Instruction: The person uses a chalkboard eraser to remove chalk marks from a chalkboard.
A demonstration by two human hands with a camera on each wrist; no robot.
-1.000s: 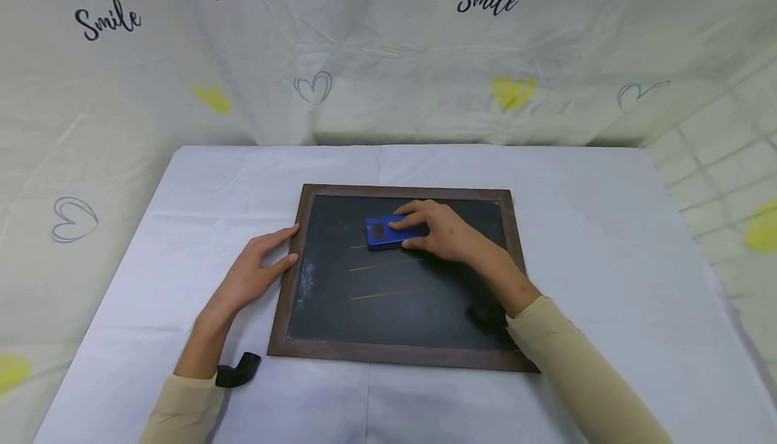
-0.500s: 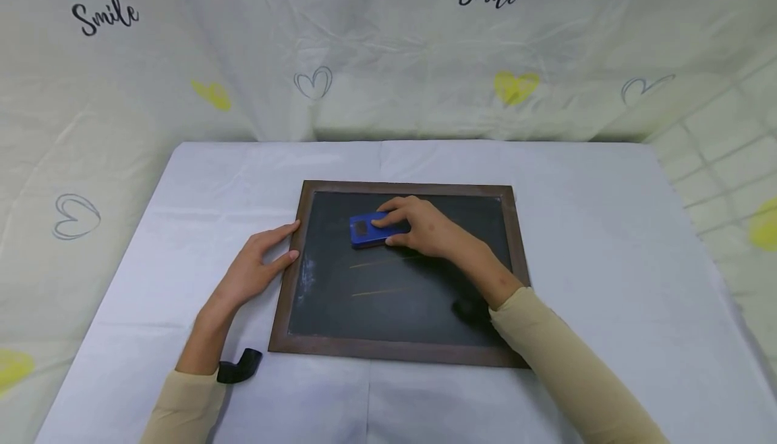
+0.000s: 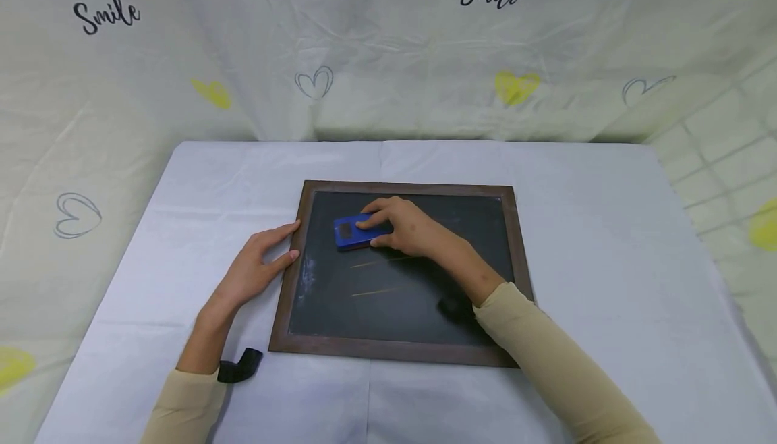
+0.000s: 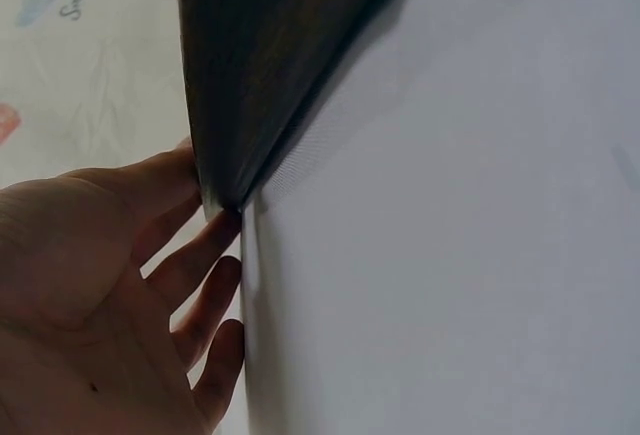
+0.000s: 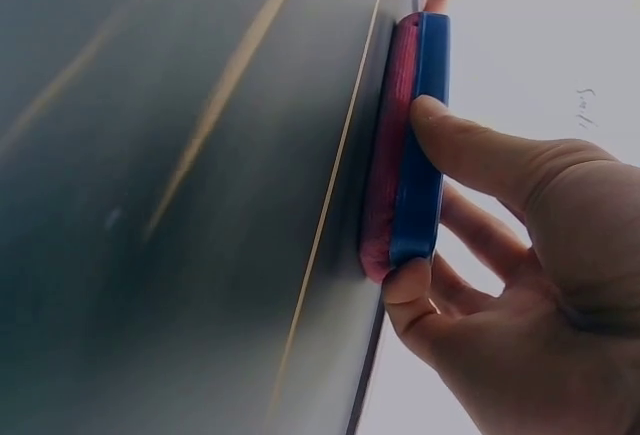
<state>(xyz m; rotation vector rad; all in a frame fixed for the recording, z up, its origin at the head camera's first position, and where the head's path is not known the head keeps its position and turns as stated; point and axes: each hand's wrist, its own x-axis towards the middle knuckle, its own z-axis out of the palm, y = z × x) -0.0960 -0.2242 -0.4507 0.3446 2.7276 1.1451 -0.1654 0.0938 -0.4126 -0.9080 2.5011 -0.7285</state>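
A chalkboard (image 3: 388, 322) with a brown wooden frame lies on the white-covered table. My right hand (image 3: 413, 229) grips a blue chalkboard eraser (image 3: 348, 231) on the upper left part of the board. In the right wrist view, the eraser's pink pad (image 5: 385, 155) faces the board, with the thumb on one side of the blue back. Thin yellowish chalk lines (image 3: 373, 293) run below the eraser; what lies under it is hidden. My left hand (image 3: 249, 272) touches the frame's left side with thumb and forefinger extended; the left wrist view has its other fingers loosely bent beside the edge.
A white cloth (image 3: 607, 241) covers the table around the board. Behind it hangs a pale curtain (image 3: 394, 79) printed with hearts and "Smile". A black wrist mount (image 3: 241, 366) sticks out from the left wrist. A whitish smudge (image 3: 307, 274) marks the board's left.
My right hand has slid the eraser leftward across the board. The upper chalk line seen beside it a second ago no longer shows. My left hand has stayed at the frame.
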